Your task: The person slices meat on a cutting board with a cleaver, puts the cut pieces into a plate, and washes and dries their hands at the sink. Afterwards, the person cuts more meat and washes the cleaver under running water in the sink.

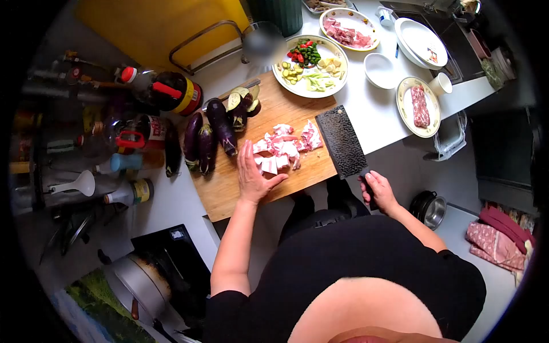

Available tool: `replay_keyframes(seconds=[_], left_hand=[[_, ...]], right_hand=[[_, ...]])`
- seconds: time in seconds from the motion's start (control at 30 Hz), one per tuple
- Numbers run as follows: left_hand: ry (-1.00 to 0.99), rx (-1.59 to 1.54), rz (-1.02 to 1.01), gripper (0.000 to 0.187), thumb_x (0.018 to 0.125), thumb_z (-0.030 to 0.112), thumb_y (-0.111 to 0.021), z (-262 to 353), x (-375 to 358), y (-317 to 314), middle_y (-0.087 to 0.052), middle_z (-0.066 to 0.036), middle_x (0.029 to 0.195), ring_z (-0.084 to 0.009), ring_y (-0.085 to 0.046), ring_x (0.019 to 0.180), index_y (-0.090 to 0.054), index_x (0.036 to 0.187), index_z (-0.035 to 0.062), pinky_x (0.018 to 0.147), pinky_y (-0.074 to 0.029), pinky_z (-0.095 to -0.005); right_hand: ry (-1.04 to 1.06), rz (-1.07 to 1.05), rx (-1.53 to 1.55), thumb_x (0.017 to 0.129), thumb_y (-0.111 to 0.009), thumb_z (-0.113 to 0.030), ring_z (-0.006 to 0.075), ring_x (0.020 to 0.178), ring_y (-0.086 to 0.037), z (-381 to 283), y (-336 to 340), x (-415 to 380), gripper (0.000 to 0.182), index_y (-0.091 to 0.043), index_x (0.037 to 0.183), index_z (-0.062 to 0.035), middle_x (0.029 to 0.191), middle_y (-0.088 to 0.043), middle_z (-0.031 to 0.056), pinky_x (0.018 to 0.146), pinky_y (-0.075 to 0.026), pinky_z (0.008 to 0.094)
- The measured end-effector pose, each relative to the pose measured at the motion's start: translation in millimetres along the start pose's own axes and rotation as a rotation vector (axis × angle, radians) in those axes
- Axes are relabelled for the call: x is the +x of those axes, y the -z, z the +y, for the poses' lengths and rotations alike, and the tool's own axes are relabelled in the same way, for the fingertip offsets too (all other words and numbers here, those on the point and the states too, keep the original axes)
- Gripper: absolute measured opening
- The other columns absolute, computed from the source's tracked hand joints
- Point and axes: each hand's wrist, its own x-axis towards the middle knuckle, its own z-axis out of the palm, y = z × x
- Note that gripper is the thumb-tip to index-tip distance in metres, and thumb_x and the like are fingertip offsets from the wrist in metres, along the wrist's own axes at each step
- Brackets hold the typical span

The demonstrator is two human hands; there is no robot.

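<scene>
My right hand (378,191) is wrapped around the handle of a cleaver (342,140). The cleaver's dark, dimpled blade lies over the right edge of a wooden cutting board (234,191). On the board is a heap of chopped pink-and-white raw meat (281,150). My left hand (255,174) rests at the left side of the meat, fingers stretched out and thumb apart, gripping nothing. Several whole purple eggplants (221,127) lie beyond that hand, beside cut eggplant pieces (237,108). Part of a knife (213,100) shows behind the eggplants.
A plate (282,77) of chopped vegetables stands at the board's far edge. Farther right are a plate of sliced meat (349,30), a white bowl (380,71) and an oval plate (405,117) with a meat slab. Bottles (171,94) crowd the left; a pot (137,283) sits lower left.
</scene>
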Motion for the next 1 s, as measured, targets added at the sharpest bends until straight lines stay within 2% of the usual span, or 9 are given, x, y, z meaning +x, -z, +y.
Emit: replay_keyframes(seconds=[0.17,0.3,0.43,0.63,0.67,0.7,0.8,0.97,1.0], left_hand=[[-0.093,-0.028,0.053,0.116,0.054,0.063,-0.075,2,16,-7,-0.032,-0.021,0.136,-0.0356,-0.029,0.128,-0.024,0.136,-0.0001,0.108,-0.022,-0.0443],[-0.073,-0.065,0.106,0.112,0.052,0.060,-0.077,16,20,-10,-0.038,-0.021,0.132,-0.0360,-0.033,0.126,-0.031,0.134,-0.0004,0.106,-0.025,-0.0449],[0.008,-0.098,0.143,0.106,0.053,0.066,-0.073,31,24,-6,-0.038,-0.020,0.132,-0.0361,-0.034,0.124,-0.037,0.132,0.0053,0.105,-0.026,-0.0464],[0.088,-0.020,0.244,0.089,0.059,0.056,-0.075,42,26,-17,-0.043,-0.019,0.130,-0.0354,-0.037,0.120,-0.045,0.130,0.0109,0.103,-0.027,-0.0461],[0.110,-0.066,0.268,0.076,0.064,0.047,-0.076,42,26,-21,-0.047,-0.015,0.128,-0.0343,-0.039,0.118,-0.050,0.126,0.0111,0.102,-0.028,-0.0449],[0.111,-0.070,0.274,0.076,0.064,0.047,-0.076,41,27,-26,-0.047,-0.015,0.128,-0.0343,-0.039,0.118,-0.050,0.126,0.0111,0.102,-0.028,-0.0449],[0.167,-0.208,0.397,0.061,0.064,0.034,-0.079,43,32,-29,-0.052,-0.013,0.121,-0.0310,-0.041,0.116,-0.057,0.116,0.0101,0.101,-0.028,-0.0451],[0.182,-0.332,0.478,0.056,0.065,0.027,-0.079,52,34,-23,-0.052,-0.013,0.122,-0.0310,-0.041,0.114,-0.057,0.113,0.0086,0.100,-0.028,-0.0439],[0.184,-0.345,0.480,0.057,0.065,0.027,-0.079,56,36,-20,-0.052,-0.013,0.121,-0.0309,-0.041,0.114,-0.057,0.114,0.0085,0.100,-0.028,-0.0438]], right_hand=[[0.057,-0.013,0.015,0.096,-0.043,-0.031,0.0084,0.047,-0.044,13,-50,18,0.027,-0.049,0.094,-0.0045,0.070,-0.047,0.0013,0.040,-0.039,0.0235],[0.071,-0.004,-0.107,0.096,-0.044,-0.030,0.0070,0.045,-0.045,9,-85,27,0.027,-0.047,0.083,-0.0072,0.065,-0.046,-0.0005,0.039,-0.040,0.0229],[0.103,-0.036,-0.214,0.096,-0.045,-0.029,0.0078,0.046,-0.045,7,-109,27,0.027,-0.047,0.082,-0.0062,0.064,-0.047,0.0006,0.042,-0.039,0.0241],[0.227,0.025,-0.417,0.095,-0.047,-0.026,0.0081,0.051,-0.044,5,-131,24,0.025,-0.047,0.081,-0.0038,0.063,-0.047,0.0014,0.046,-0.038,0.0259],[0.236,0.014,-0.424,0.094,-0.047,-0.025,0.0078,0.052,-0.044,3,-133,24,0.025,-0.047,0.082,-0.0036,0.062,-0.047,0.0010,0.046,-0.038,0.0258],[0.243,0.004,-0.433,0.094,-0.048,-0.024,0.0075,0.052,-0.044,2,-134,24,0.024,-0.048,0.083,-0.0034,0.061,-0.046,0.0005,0.046,-0.037,0.0257],[0.211,-0.039,-0.351,0.095,-0.048,-0.023,0.0070,0.052,-0.043,1,-139,24,0.023,-0.048,0.083,-0.0032,0.061,-0.045,0.0003,0.046,-0.037,0.0255],[0.264,0.001,-0.373,0.094,-0.049,-0.021,0.0071,0.051,-0.042,-5,-141,13,0.021,-0.048,0.083,-0.0032,0.060,-0.044,-0.0005,0.045,-0.037,0.0257],[0.340,0.010,-0.416,0.094,-0.048,-0.021,0.0073,0.051,-0.041,-3,-137,14,0.021,-0.048,0.084,-0.0031,0.060,-0.044,-0.0007,0.045,-0.037,0.0259]])
